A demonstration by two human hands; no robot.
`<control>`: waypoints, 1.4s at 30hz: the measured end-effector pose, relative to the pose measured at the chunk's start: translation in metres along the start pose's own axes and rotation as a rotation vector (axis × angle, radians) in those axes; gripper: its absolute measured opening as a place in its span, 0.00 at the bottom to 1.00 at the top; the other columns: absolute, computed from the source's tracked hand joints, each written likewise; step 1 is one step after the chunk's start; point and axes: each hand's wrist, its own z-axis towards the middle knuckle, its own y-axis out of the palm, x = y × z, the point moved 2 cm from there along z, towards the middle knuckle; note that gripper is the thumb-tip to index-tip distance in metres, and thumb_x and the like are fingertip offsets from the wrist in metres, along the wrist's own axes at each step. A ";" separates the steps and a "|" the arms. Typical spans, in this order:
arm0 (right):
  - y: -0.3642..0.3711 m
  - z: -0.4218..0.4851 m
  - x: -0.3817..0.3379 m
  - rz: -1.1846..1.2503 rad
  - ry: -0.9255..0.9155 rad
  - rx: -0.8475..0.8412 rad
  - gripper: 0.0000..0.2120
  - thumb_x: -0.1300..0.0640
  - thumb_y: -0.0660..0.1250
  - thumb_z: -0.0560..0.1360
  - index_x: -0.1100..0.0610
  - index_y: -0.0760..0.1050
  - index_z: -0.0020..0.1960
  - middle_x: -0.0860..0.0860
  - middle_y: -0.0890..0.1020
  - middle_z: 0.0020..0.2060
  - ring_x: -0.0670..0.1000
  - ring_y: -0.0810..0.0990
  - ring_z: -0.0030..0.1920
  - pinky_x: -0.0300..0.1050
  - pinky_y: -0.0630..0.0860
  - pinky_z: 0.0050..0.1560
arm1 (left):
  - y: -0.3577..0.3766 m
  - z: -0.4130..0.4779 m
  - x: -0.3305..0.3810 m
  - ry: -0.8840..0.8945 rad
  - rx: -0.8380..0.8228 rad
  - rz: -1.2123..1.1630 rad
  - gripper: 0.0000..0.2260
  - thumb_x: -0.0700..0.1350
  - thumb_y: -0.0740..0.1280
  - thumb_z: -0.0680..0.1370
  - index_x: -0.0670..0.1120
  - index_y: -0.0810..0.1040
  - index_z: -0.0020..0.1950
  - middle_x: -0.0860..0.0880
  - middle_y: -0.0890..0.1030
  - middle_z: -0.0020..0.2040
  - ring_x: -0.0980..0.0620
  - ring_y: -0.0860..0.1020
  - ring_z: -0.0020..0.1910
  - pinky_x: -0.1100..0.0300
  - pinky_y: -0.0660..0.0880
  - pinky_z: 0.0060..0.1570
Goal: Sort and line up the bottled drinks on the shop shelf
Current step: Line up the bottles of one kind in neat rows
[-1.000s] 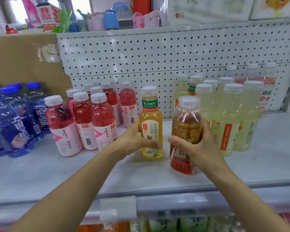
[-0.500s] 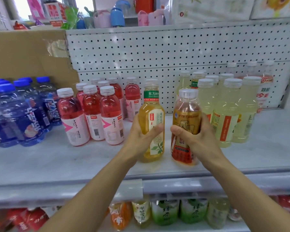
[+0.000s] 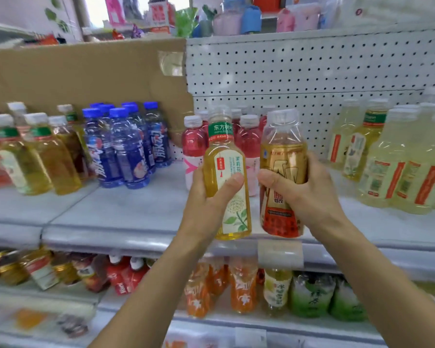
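A clear plastic bottle of yellow tea with a green neck band (image 3: 226, 187) is grasped by the left hand (image 3: 209, 199), an amber red-labelled bottle (image 3: 283, 177) by the right hand (image 3: 304, 194); both bottles are held side by side above the near edge of the grey shelf (image 3: 126, 222).

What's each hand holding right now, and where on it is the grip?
The left hand grips the yellow tea bottle around its mid-body; the right hand grips the amber bottle around its labelled middle.
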 end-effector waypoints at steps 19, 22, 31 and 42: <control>0.286 -0.119 -0.082 0.209 0.097 -0.201 0.29 0.34 0.75 0.57 0.44 0.76 0.54 0.44 0.85 0.44 0.45 0.85 0.42 0.41 0.80 0.38 | -0.326 -0.121 0.030 -0.052 0.248 0.070 0.26 0.61 0.74 0.69 0.60 0.72 0.66 0.61 0.84 0.49 0.59 0.84 0.47 0.63 0.81 0.39; 0.331 -0.125 -0.093 0.206 0.095 -0.264 0.29 0.33 0.74 0.57 0.42 0.75 0.55 0.40 0.84 0.44 0.40 0.84 0.43 0.31 0.77 0.32 | -0.373 -0.134 0.035 -0.076 0.310 0.083 0.27 0.63 0.73 0.66 0.62 0.74 0.63 0.60 0.84 0.49 0.56 0.85 0.48 0.56 0.83 0.45; 0.451 -0.106 -0.109 0.208 0.052 -0.336 0.31 0.32 0.74 0.56 0.43 0.75 0.55 0.38 0.83 0.44 0.40 0.84 0.43 0.32 0.78 0.33 | -0.489 -0.101 0.049 -0.019 0.382 0.103 0.22 0.64 0.73 0.67 0.61 0.74 0.58 0.62 0.84 0.47 0.59 0.85 0.45 0.65 0.80 0.36; 0.549 -0.045 -0.102 0.225 0.055 -0.224 0.30 0.34 0.74 0.57 0.42 0.74 0.56 0.36 0.83 0.46 0.38 0.84 0.44 0.27 0.75 0.32 | -0.570 0.065 0.034 0.020 0.207 0.179 0.26 0.54 0.75 0.74 0.62 0.63 0.65 0.64 0.82 0.50 0.67 0.81 0.48 0.70 0.79 0.38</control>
